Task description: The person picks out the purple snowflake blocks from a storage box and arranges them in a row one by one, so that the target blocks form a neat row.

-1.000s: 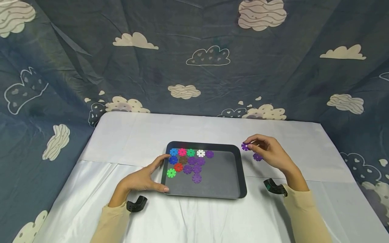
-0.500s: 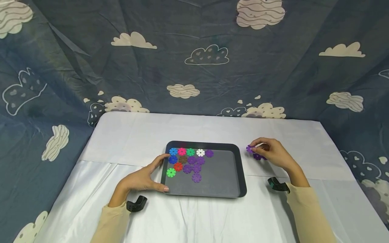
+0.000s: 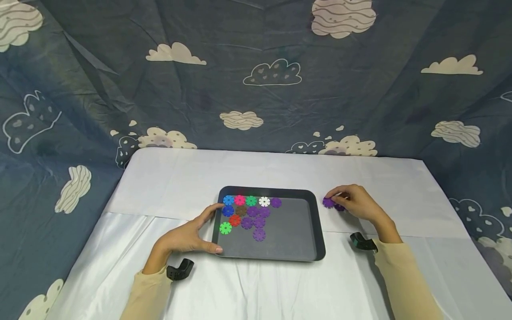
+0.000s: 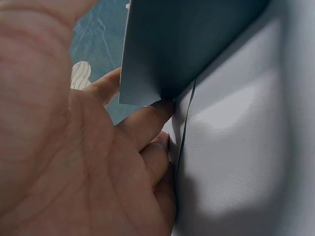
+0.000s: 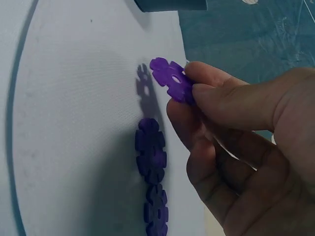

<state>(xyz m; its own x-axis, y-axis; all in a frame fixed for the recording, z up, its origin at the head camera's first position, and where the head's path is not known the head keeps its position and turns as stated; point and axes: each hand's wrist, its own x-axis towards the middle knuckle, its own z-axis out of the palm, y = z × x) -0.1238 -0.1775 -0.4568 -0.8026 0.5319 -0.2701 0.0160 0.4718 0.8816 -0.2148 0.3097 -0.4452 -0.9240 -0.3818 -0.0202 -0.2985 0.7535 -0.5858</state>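
My left hand (image 3: 188, 234) lies at the left side of a dark grey tray (image 3: 288, 226), index fingertip and thumb spread apart along its rim. In the left wrist view, the lower fingers (image 4: 147, 123) of that hand touch beneath the tray's wall (image 4: 182, 49). My right hand (image 3: 360, 202), to the right of the tray, pinches a purple notched plastic disc (image 5: 172, 78) between thumb and fingers. Below it on the cloth lie two more purple discs (image 5: 151, 150), end to end. The head view has one of these (image 3: 339, 207) partly covered by the right hand.
Inside the tray, several coloured notched discs sit in its left half, among them a blue disc (image 3: 228, 200), a white disc (image 3: 264, 202), a green disc (image 3: 226, 228) and purple ones (image 3: 259, 234). White cloth (image 3: 256, 289) covers the table. A dark cloud-patterned curtain (image 3: 272, 106) hangs behind.
The right hand has moved slightly right and then down with the purple disc, bringing it beside the disc on the cloth. The left hand and the tray stay in place.
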